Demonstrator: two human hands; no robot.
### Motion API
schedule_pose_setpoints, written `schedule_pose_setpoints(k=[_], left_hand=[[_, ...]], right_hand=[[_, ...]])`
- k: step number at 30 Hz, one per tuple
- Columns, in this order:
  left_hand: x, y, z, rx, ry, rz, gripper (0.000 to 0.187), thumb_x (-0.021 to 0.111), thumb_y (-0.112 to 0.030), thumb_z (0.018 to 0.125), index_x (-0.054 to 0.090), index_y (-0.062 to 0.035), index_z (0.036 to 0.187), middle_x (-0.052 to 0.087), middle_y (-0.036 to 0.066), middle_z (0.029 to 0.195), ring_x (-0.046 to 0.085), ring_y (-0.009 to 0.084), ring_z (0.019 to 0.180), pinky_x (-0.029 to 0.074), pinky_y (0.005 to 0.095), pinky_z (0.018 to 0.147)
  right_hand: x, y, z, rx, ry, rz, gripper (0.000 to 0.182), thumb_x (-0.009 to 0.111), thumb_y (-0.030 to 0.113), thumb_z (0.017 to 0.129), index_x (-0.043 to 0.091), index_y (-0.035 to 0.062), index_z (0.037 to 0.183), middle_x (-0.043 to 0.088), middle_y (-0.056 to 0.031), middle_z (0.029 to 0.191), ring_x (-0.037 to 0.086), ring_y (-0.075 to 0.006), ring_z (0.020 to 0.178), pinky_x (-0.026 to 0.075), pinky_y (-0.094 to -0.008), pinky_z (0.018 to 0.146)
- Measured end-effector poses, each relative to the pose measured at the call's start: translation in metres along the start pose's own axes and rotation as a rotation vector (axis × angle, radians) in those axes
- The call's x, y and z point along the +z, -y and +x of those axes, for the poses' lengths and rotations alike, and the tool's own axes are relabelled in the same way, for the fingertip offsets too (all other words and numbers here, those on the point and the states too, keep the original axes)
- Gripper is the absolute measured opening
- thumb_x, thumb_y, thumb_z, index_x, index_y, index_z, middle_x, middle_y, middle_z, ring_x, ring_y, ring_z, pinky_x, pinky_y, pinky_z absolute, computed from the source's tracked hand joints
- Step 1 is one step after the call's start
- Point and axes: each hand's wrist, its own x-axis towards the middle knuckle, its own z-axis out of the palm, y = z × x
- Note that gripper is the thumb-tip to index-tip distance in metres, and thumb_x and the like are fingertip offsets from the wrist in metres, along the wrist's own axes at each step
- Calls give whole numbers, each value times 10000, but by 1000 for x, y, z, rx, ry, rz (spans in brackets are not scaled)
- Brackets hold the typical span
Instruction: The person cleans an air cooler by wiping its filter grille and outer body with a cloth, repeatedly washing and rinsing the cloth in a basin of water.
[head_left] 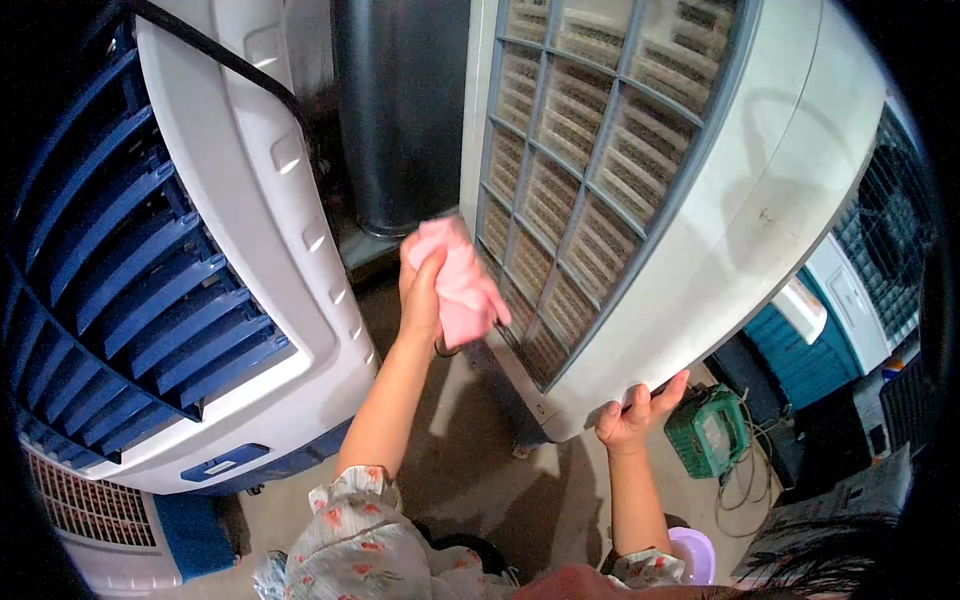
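My left hand (420, 295) is closed around a folded pink cloth (456, 285), thumb lying across its near side. The cloth is beside the left edge of a tall white air cooler (715, 235), close to its grey-framed back grille (560, 145) with dusty-looking slats. At the cooler's lower right edge is my right hand (630, 425), its fingers spread and their tips against the white casing. Some dark smudges mark the cooler's side panel.
A large white cooler with blue louvres (150, 270) stands at left, a black cylinder (400, 120) behind the gap. On the floor at right are a green plastic basket (705, 430) and a loose cable (760, 470). A purple tub (695, 555) sits near my right sleeve. More coolers line the right side.
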Motion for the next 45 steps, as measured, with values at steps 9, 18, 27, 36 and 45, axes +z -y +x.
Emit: schedule_pose_setpoints(k=[9,18,27,36,45], left_hand=[[50,-15,-25,522,105,833,429,584,-26,703,478,0,1118,497,168,1056,505,304,998,387,324,881],[53,-16,-15,434,137,635,307,569,-26,757,510,9,1057,535,144,1003,535,264,961,405,306,846],[54,-34,-8,380,182,615,271,578,-5,765,533,21,1031,587,125,1017,561,206,971,413,289,861],[94,-61,36,967,107,960,359,553,0,661,541,-4,1020,536,190,994,521,350,931,416,361,825],[84,-67,38,976,82,948,464,507,66,594,555,-51,1040,531,140,957,509,336,883,412,372,783]], right_hand=[[3,-2,-3,1,-18,28,521,417,306,860,289,209,1356,66,-244,1426,112,-403,1306,120,-518,1025],[1,0,-1,-1,-19,18,531,424,290,850,291,209,1357,60,-243,1427,112,-404,1305,126,-512,1027],[3,-2,-1,9,-36,19,499,411,303,860,305,231,1342,87,-236,1423,146,-422,1282,161,-532,1009],[3,0,-4,27,-40,35,490,409,319,862,306,248,1336,114,-222,1420,181,-440,1254,190,-560,984],[4,2,-7,63,-44,1,493,414,339,853,320,260,1331,141,-217,1414,223,-443,1230,208,-574,974]])
